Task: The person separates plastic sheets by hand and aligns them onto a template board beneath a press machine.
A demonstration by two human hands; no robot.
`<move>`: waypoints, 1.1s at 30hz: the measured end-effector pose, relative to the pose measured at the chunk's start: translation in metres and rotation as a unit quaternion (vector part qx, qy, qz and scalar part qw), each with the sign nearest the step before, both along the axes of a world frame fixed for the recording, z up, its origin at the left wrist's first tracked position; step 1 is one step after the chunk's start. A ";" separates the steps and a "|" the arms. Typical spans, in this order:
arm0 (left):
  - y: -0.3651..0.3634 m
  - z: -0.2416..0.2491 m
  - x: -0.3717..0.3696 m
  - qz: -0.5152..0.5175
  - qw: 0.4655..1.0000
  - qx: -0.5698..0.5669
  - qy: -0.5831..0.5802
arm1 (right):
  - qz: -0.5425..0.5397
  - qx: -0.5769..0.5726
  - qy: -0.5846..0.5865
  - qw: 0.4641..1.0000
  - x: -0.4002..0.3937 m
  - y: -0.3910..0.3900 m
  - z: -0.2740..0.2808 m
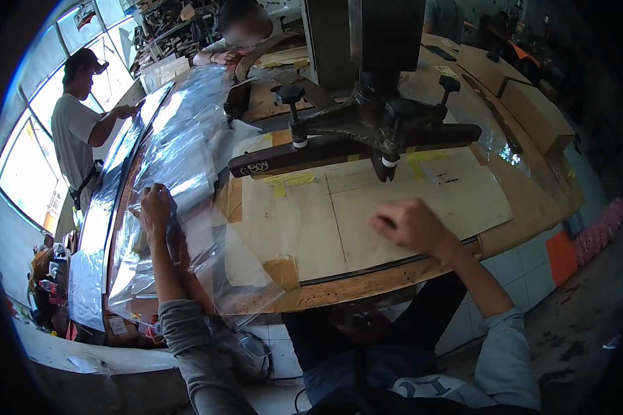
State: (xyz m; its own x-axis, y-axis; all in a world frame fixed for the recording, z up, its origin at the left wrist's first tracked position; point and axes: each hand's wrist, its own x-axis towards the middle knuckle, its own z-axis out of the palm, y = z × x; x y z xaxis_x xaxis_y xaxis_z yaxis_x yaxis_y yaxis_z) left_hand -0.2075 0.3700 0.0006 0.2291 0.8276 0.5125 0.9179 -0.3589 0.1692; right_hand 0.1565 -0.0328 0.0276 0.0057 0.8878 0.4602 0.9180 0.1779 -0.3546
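My left hand (156, 205) is closed at the left, over a pile of clear plastic sheets (190, 162); whether it grips a sheet is too unclear to tell. My right hand (410, 225) has its fingers curled above the right half of a pale board (291, 235), and what it holds, if anything, is hidden. The board bears drawn lines and yellow tape (426, 156). Over its far edge stands a dark metal press arm (353, 142) with black knobs. Brown tape (282, 271) sits at the board's near left corner.
Cardboard boxes (536, 116) stand at the right of the table, with a phone (441, 52) farther back. One person (76, 124) stands at the far left by the windows; another person (246, 31) is across the table. An orange sheet (561, 257) lies beyond the right edge.
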 end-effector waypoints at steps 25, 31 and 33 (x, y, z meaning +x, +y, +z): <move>-0.294 0.025 0.022 -0.288 0.943 -0.121 0.111 | -0.394 -0.027 -0.087 0.915 0.314 -0.175 -0.041; -0.266 0.027 0.007 -0.107 0.984 0.017 0.140 | -0.469 -0.099 -0.189 0.857 0.315 -0.163 -0.038; -0.262 0.022 0.008 -0.042 0.988 0.059 0.139 | -0.494 -0.147 -0.257 0.817 0.316 -0.156 -0.035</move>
State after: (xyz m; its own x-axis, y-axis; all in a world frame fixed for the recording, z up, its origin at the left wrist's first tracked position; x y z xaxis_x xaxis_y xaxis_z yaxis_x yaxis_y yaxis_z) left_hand -0.1998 0.1080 0.0228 0.4397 0.7376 0.5125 0.8892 -0.4379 -0.1326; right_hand 0.4720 -0.1890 -0.0075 0.6606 0.6388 0.3944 0.6023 -0.7646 0.2293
